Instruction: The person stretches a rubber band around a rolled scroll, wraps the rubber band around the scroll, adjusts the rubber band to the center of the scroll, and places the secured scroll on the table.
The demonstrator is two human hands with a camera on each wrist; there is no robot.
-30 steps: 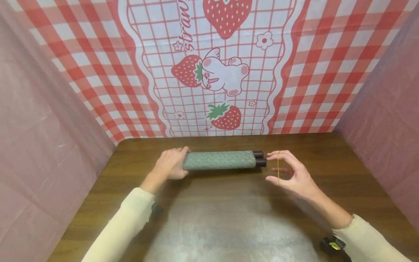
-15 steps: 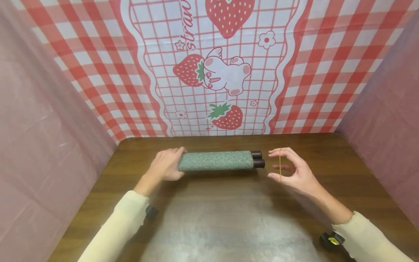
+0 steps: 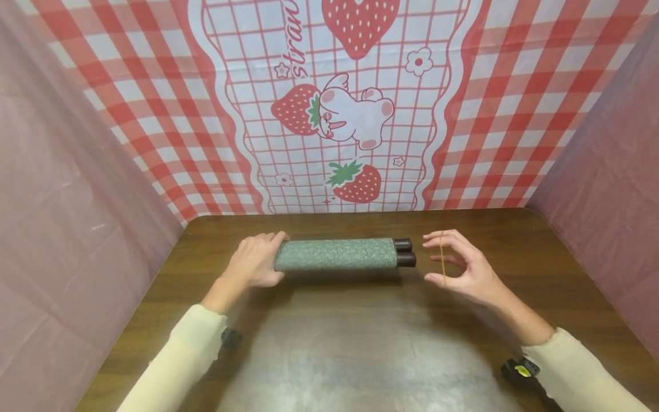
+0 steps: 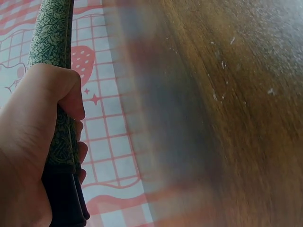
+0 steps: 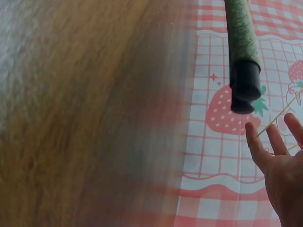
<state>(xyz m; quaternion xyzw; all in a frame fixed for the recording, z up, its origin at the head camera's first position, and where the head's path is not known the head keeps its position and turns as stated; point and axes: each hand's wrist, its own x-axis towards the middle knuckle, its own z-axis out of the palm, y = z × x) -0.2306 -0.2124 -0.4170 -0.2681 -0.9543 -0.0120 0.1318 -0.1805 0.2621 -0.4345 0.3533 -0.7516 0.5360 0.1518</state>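
Scroll (image 3: pixel 334 254), green with a fine leafy pattern, lies level across the middle of the view, held above the table with its shadow below. It is rolled up on two rods, whose dark ends (image 3: pixel 407 260) stick out side by side at the right; the left wrist view shows dark ends at the other end too. The left hand (image 3: pixel 254 260) grasps the scroll by its left end, thumb on one side and fingertips showing past the opposite edge.

Facing the right-hand rod ends, near but apart, is the right hand (image 3: pixel 475 273), its fingers and thumb spread in a wide curve and free of the scroll. A thin tan band (image 3: pixel 443 257) loops around these spread digits, stretched taut between the fingers and the thumb. It encircles the hand only; the scroll is outside it.

Pale sleeves (image 3: pixel 180 355) cover both forearms, and a dark device (image 3: pixel 517 371) with a yellow patch sits by the right cuff. Beneath is a brown wood-grain table (image 3: pixel 350 349), shiny near the front. Behind it rises a red-and-white checked cloth (image 3: pixel 515 114) printed with strawberries and a white animal figure. Pink drapes (image 3: pixel 67 200) flank both sides.
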